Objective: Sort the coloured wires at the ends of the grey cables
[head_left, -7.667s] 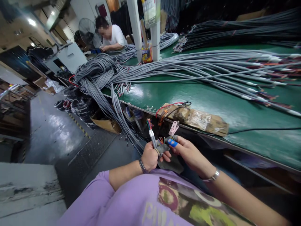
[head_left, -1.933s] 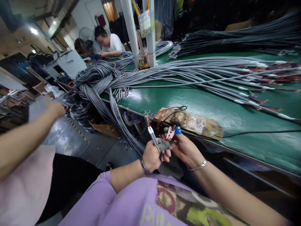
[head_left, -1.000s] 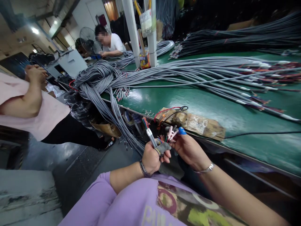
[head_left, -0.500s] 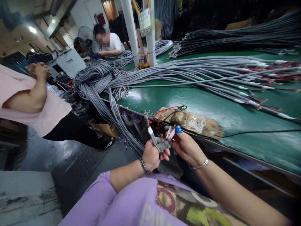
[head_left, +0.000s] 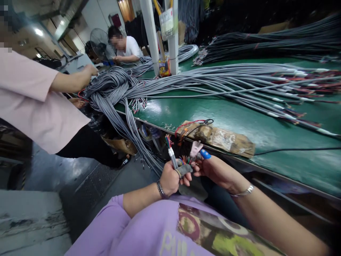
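Note:
My left hand (head_left: 170, 177) is closed around two grey cables (head_left: 172, 160) whose coloured wire ends fan out above my fist. A grey cot covers its thumb. My right hand (head_left: 213, 169), with a blue cot on the forefinger, pinches a small pink clip-like tool (head_left: 195, 148) right beside the shorter cable's stripped wires. Both hands sit just below the front edge of the green table (head_left: 234, 117).
A taped cardboard pad (head_left: 226, 137) with red and black leads lies at the table edge. Long grey cable bundles (head_left: 213, 83) cross the table and hang off its left end. A person in pink (head_left: 34, 99) reaches into them. Another person sits at the back.
The person in pink has stepped closer and stretched an arm onto the cable pile. My right hand has shifted slightly right with the pink tool; my left hand keeps its grip.

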`<control>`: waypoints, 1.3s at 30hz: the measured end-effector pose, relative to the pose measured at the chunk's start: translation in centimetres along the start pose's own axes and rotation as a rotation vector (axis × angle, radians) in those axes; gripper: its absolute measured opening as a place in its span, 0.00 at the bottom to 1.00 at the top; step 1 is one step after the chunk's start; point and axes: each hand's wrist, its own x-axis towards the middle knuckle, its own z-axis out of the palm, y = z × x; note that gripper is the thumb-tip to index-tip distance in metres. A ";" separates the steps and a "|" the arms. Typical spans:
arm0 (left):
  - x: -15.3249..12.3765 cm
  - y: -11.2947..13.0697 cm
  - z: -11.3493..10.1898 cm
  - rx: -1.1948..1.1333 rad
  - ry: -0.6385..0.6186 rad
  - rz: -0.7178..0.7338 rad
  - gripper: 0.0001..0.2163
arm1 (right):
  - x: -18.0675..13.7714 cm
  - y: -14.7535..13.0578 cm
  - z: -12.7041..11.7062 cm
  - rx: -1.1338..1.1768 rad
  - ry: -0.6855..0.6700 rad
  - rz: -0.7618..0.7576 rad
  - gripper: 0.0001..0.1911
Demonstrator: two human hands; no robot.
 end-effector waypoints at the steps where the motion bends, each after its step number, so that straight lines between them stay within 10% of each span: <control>1: -0.1 -0.1 0.0 0.027 -0.002 0.003 0.19 | -0.2 -0.2 0.0 -0.056 -0.007 -0.003 0.23; 11: -0.1 -0.7 -0.4 0.250 -0.198 -0.105 0.16 | -1.0 -0.4 1.1 -0.612 -0.019 -0.238 0.16; 39: 0.9 -1.4 -0.5 -0.112 0.043 0.050 0.21 | -0.9 1.5 2.4 -0.347 0.237 -0.336 0.16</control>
